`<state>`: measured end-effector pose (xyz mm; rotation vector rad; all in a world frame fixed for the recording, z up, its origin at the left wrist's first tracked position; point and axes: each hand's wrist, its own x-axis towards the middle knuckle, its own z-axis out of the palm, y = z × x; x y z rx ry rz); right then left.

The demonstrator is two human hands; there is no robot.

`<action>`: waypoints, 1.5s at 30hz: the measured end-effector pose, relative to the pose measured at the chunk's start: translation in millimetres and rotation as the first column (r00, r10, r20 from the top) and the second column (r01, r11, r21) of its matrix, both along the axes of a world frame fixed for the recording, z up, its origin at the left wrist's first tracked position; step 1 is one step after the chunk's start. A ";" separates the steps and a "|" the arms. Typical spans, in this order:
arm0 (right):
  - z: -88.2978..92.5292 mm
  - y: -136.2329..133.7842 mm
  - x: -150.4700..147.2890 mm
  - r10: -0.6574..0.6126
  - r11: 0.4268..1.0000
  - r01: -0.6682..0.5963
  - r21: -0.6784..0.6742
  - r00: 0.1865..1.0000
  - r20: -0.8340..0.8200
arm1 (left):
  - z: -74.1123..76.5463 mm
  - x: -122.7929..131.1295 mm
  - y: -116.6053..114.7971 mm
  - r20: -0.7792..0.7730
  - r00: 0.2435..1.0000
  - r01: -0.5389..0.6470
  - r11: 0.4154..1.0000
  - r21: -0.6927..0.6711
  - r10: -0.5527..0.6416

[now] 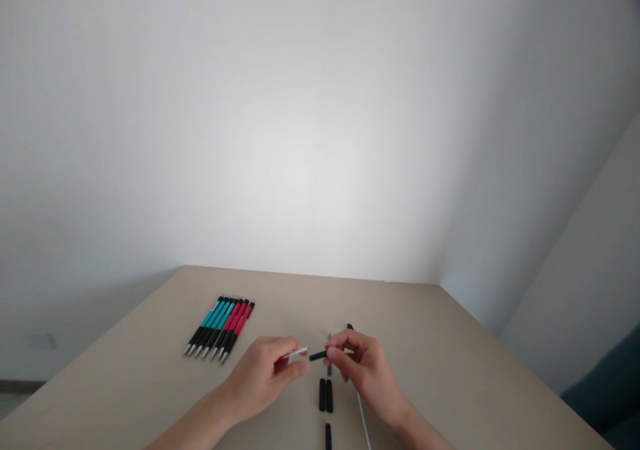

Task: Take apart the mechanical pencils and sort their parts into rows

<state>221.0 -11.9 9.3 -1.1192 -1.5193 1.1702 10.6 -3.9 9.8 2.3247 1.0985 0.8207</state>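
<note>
My left hand (pixel 263 375) pinches a pen part that shows a little red, with a thin white refill (pixel 299 351) pointing right out of the fingers. Between the fingertips of my right hand (pixel 363 368) is a short black pen grip (pixel 317 355), its free end facing the refill's tip across a small gap. Just below the hands, two black pen grips (pixel 325 395) lie side by side on the table. Another black piece (pixel 329 437) lies nearer me. A small grey part (pixel 329 370) is partly hidden by my right hand.
Several assembled pens (pixel 220 328), turquoise and red with black grips, lie in a slanted row at the left of the beige table (pixel 410 343). A thin white strip (pixel 364 422) runs beneath my right hand. Beyond it shows a black tip (pixel 350 327). A white wall stands behind.
</note>
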 end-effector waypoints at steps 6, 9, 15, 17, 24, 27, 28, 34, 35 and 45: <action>-3.0 -6.3 -3.0 0.059 0.998 -0.059 0.014 0.998 -0.008 | -3.7 3.3 -1.7 0.000 0.999 0.043 0.999 0.010 -0.043; 0.1 -8.6 -1.7 0.086 0.994 -0.086 0.061 0.996 -0.002 | -3.0 2.6 -2.0 0.004 0.999 0.036 0.999 0.025 -0.037; 1.3 -6.4 -1.8 0.067 0.995 -0.068 0.080 0.998 0.003 | -3.4 1.7 -0.6 0.006 0.999 0.046 0.998 0.045 -0.046; -1.2 -5.6 -2.2 0.061 0.996 -0.060 0.063 0.998 -0.009 | -4.1 1.9 -0.8 -0.008 0.998 0.059 0.996 0.059 -0.059; 2.2 -8.5 -4.0 0.071 0.997 -0.070 0.044 0.997 -0.026 | -3.3 2.9 -4.2 -0.046 0.983 0.178 0.982 0.061 -0.176; 3.7 -8.7 -4.8 0.062 0.995 -0.061 0.078 0.998 -0.008 | -0.9 2.9 -6.1 -0.061 0.984 0.173 0.983 0.059 -0.169; 3.2 -8.4 -5.0 0.048 0.995 -0.048 0.088 0.999 0.001 | 0.1 2.9 -6.8 -0.067 0.983 0.174 0.983 0.055 -0.170; -2.7 -8.2 -6.5 -0.086 0.981 0.056 0.188 0.984 0.157 | 2.4 5.6 -10.0 -0.070 0.977 0.200 0.980 0.009 -0.199; -2.8 -9.0 -6.7 -0.097 0.977 0.058 0.207 0.978 0.182 | 1.7 6.2 -10.1 -0.064 0.979 0.195 0.981 0.004 -0.195; 4.9 -17.5 -6.3 0.027 0.908 -0.173 0.381 0.933 0.359 | -1.0 7.8 -10.6 -0.018 0.983 0.182 0.983 -0.016 -0.183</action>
